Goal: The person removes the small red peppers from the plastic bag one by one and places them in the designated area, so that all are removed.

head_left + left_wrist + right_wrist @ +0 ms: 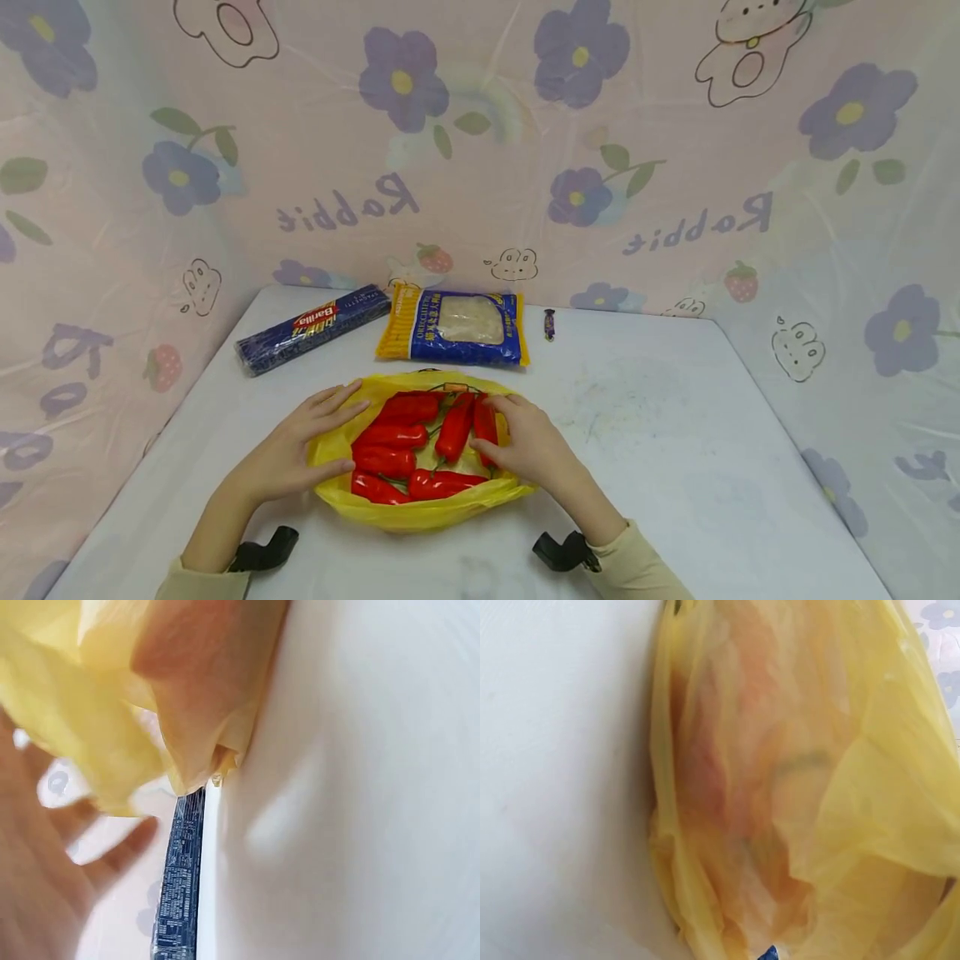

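Note:
A yellow plastic bag (405, 517) lies with its mouth wide, showing several red peppers (382, 461) inside. My left hand (300, 433) is at the bag's left rim, fingers spread and thumb reaching over the edge toward the peppers. In the left wrist view, those fingers (120, 851) look straight beside the yellow plastic. On the other side, my right hand (528, 437) reaches over the right rim, its thumb and fingertips at the rightmost pepper (485, 421). The right wrist view shows the bag's side (735, 765) with reddish shapes through it; that hand is hidden there.
Behind the bag lie a blue Barilla spaghetti pack (315, 329) and a blue-and-yellow orecchiette bag (457, 327). A small purple-wrapped item (550, 325) lies to their right. Patterned cloth (480, 167) surrounds the white table (660, 467) at the back and sides.

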A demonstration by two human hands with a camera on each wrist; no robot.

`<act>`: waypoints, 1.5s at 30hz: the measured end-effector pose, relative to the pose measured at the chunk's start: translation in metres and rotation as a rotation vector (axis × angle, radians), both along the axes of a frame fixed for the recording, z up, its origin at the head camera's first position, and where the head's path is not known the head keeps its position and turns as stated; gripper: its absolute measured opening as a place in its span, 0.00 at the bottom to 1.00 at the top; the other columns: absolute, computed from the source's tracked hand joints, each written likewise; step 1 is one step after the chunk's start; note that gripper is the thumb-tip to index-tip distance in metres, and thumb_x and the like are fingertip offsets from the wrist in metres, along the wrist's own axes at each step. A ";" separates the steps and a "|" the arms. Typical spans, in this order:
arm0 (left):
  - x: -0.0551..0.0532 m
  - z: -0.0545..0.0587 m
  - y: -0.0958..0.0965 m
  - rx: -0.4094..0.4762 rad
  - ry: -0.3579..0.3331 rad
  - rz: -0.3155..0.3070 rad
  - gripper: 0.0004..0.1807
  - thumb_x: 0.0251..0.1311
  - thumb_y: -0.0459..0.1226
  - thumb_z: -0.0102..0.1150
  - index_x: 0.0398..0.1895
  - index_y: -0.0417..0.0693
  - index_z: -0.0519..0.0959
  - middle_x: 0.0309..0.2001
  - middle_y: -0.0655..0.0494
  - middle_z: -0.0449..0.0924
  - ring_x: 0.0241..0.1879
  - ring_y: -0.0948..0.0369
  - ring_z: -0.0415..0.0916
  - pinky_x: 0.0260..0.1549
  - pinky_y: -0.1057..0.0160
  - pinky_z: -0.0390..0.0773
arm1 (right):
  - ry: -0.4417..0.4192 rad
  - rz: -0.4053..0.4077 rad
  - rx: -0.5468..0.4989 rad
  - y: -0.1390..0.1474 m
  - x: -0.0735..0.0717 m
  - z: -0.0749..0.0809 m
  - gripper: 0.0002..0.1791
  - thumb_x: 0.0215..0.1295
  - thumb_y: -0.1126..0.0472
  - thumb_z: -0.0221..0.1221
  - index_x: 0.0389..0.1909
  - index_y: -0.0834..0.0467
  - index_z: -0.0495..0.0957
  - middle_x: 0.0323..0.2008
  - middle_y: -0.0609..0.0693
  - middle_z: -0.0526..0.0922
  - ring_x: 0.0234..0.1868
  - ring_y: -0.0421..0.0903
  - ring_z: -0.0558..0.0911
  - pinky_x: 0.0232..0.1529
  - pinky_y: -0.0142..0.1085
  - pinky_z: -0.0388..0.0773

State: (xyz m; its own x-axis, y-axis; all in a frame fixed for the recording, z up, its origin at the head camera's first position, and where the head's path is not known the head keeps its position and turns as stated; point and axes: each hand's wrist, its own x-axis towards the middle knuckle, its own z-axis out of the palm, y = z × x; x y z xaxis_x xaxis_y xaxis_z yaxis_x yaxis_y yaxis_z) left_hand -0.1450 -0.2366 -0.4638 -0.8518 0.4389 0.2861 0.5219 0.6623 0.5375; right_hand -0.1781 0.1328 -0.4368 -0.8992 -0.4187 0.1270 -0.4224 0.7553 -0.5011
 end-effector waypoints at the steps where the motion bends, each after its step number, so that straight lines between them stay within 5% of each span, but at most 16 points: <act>1: 0.000 -0.001 0.000 -0.007 -0.017 0.003 0.43 0.60 0.53 0.73 0.79 0.61 0.71 0.84 0.58 0.57 0.78 0.38 0.58 0.62 0.19 0.67 | -0.006 -0.006 0.007 0.000 0.000 -0.001 0.33 0.63 0.47 0.75 0.63 0.61 0.81 0.59 0.58 0.85 0.59 0.59 0.84 0.61 0.55 0.83; 10: -0.001 -0.003 0.003 -0.013 -0.157 0.008 0.51 0.57 0.59 0.73 0.83 0.61 0.64 0.87 0.58 0.47 0.79 0.36 0.57 0.63 0.21 0.67 | -0.063 -0.034 0.060 -0.004 0.004 -0.006 0.37 0.62 0.46 0.75 0.67 0.62 0.78 0.58 0.60 0.86 0.54 0.58 0.86 0.56 0.55 0.86; 20: 0.001 -0.005 0.003 -0.022 -0.181 0.025 0.51 0.56 0.61 0.73 0.83 0.62 0.65 0.87 0.60 0.47 0.80 0.39 0.56 0.65 0.23 0.67 | 0.008 0.035 0.071 -0.008 0.007 -0.008 0.31 0.60 0.52 0.77 0.62 0.59 0.81 0.56 0.56 0.84 0.54 0.55 0.85 0.58 0.51 0.86; 36: 0.001 -0.005 0.003 -0.010 -0.157 -0.002 0.51 0.56 0.59 0.74 0.83 0.61 0.65 0.87 0.58 0.47 0.79 0.38 0.57 0.65 0.23 0.68 | -0.025 -0.093 0.113 -0.011 0.008 -0.011 0.32 0.57 0.47 0.77 0.57 0.61 0.83 0.48 0.56 0.90 0.40 0.52 0.87 0.40 0.45 0.89; 41: 0.001 -0.006 0.004 0.001 -0.169 -0.003 0.52 0.56 0.59 0.74 0.83 0.60 0.64 0.87 0.59 0.47 0.80 0.39 0.56 0.66 0.23 0.67 | -0.028 -0.125 0.088 -0.011 0.009 -0.007 0.25 0.56 0.54 0.75 0.51 0.63 0.84 0.37 0.53 0.88 0.27 0.44 0.78 0.23 0.34 0.77; 45: 0.000 -0.007 0.003 -0.004 -0.156 -0.007 0.52 0.56 0.58 0.74 0.83 0.59 0.64 0.87 0.58 0.47 0.79 0.37 0.57 0.65 0.23 0.68 | -0.043 -0.153 0.043 -0.011 0.010 -0.003 0.22 0.56 0.57 0.73 0.50 0.63 0.85 0.32 0.49 0.85 0.22 0.41 0.73 0.19 0.30 0.71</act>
